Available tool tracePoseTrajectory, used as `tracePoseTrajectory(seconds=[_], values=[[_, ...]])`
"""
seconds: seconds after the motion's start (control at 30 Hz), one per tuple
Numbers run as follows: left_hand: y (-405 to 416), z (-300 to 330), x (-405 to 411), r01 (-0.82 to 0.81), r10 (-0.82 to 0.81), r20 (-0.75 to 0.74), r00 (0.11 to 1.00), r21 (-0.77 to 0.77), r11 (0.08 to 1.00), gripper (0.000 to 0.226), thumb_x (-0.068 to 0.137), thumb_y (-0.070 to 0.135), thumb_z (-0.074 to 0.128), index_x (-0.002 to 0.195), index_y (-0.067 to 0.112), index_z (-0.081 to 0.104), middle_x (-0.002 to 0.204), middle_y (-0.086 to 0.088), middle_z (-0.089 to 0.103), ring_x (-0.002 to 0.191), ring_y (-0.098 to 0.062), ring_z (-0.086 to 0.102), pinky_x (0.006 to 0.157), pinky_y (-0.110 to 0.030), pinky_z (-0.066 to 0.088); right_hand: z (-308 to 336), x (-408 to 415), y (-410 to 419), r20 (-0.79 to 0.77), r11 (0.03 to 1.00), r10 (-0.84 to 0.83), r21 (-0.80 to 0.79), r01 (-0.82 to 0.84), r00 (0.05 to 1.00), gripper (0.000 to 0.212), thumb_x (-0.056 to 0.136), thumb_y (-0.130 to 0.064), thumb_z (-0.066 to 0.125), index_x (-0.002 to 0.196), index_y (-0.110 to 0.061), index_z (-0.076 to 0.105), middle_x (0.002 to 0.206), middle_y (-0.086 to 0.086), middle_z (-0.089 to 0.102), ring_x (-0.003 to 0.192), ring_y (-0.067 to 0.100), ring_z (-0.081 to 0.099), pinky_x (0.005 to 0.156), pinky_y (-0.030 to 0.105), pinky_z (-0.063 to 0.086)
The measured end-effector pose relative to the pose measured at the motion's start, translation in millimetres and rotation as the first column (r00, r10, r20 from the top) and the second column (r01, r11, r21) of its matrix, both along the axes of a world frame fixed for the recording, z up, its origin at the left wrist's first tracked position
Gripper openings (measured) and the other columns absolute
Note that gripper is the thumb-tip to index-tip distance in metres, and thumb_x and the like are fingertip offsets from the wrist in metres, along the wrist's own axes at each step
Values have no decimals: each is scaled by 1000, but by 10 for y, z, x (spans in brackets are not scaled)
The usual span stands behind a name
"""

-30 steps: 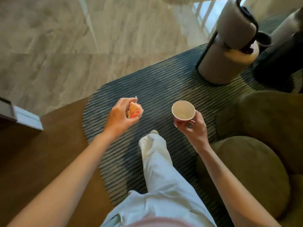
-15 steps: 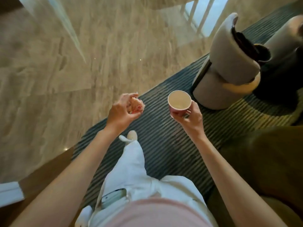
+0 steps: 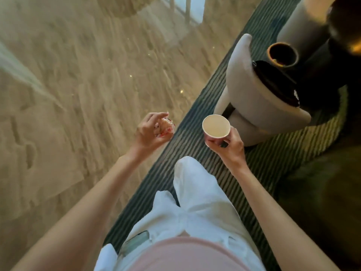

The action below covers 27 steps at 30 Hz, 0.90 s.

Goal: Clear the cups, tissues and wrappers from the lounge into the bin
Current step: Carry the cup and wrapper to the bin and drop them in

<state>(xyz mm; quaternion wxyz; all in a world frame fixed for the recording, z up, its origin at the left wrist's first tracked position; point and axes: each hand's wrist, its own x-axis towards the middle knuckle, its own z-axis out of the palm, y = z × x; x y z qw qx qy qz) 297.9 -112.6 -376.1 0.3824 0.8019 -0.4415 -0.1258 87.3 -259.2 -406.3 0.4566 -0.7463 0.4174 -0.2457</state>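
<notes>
My left hand grips a crumpled red-and-white wrapper, held over the edge where the striped rug meets the stone floor. An empty paper cup, pink outside and cream inside, stands upright in my right hand, whose fingers curl round its base. Both hands are raised in front of me, about a hand's width apart. A small dark round container stands beyond the beige chair; I cannot tell whether it is the bin.
A beige armchair with a dark bag on its seat stands on the striped rug right of the cup. Polished stone floor fills the left. A dark olive seat lies at the right. My white-trousered legs are below.
I have stepped forward and turned right; the armchair and dark container are closer and the wooden table at left is out of view. Both hands keep their hold.
</notes>
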Motion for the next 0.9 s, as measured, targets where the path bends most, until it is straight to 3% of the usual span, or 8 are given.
tracePoseTrajectory(seconds=[0.1, 0.17, 0.27, 0.4, 0.5, 0.67, 0.9], values=[[-866, -103, 597, 91, -90, -2, 996, 15, 996, 54, 68, 13, 83, 117, 4, 63, 112, -13, 64, 95, -25, 64, 85, -35, 52, -97, 485, -709, -9, 995, -95, 7, 96, 995, 63, 66, -18, 87, 119, -10, 55, 108, 2, 57, 91, 4, 58, 83, 18, 52], [-1476, -139, 993, 126, -126, -4, 992, 15, 992, 55, 68, 13, 84, 118, 6, 63, 112, -12, 63, 93, -27, 64, 82, -42, 54, -113, 836, -1229, -20, 991, -131, 1, 131, 991, 61, 65, -18, 87, 117, -10, 55, 104, 1, 58, 88, 7, 60, 81, 19, 52], [-2380, -114, 1524, 168, -168, -14, 986, 15, 986, 54, 70, 24, 82, 118, 11, 62, 112, -8, 62, 92, -24, 64, 80, -38, 54, -44, 1330, -2026, -22, 986, -163, 19, 163, 986, 58, 67, -18, 86, 116, -9, 55, 98, 1, 59, 88, 12, 60, 84, 29, 54], [-3480, -49, 2158, 218, -218, 9, 976, 4, 976, 56, 70, 45, 69, 118, 17, 62, 110, 0, 61, 87, -12, 60, 78, -26, 49, 64, 1924, -3038, -27, 975, -210, 68, 211, 977, 55, 70, -19, 84, 114, -4, 56, 101, 14, 65, 95, 26, 63, 88, 39, 53], [-4142, -91, 2543, 226, -226, -33, 974, 2, 974, 54, 69, 41, 73, 118, 21, 61, 110, 10, 57, 88, -8, 60, 80, -23, 48, 51, 2273, -3678, -8, 955, -283, 91, 283, 959, 55, 69, -14, 84, 115, -4, 56, 106, 9, 64, 100, 26, 62, 90, 35, 51], [-5398, -295, 3264, 314, -311, -52, 949, 57, 948, 54, 70, 34, 80, 120, 22, 60, 115, 5, 61, 92, -10, 61, 78, -21, 46, -270, 2885, -4786, 5, 902, -408, 154, 403, 913, 60, 67, -7, 85, 117, 1, 53, 114, 17, 60, 105, 31, 58, 91, 50, 48], [-7612, -386, 4194, 511, -508, -61, 859, 126, 850, 55, 68, 23, 83, 119, 22, 61, 113, 5, 60, 90, -9, 58, 78, -20, 42, -608, 3664, -6309, -25, 757, -623, 233, 611, 782, 61, 65, -11, 85, 118, -10, 54, 115, 14, 60, 102, 26, 61, 88, 45, 52]])
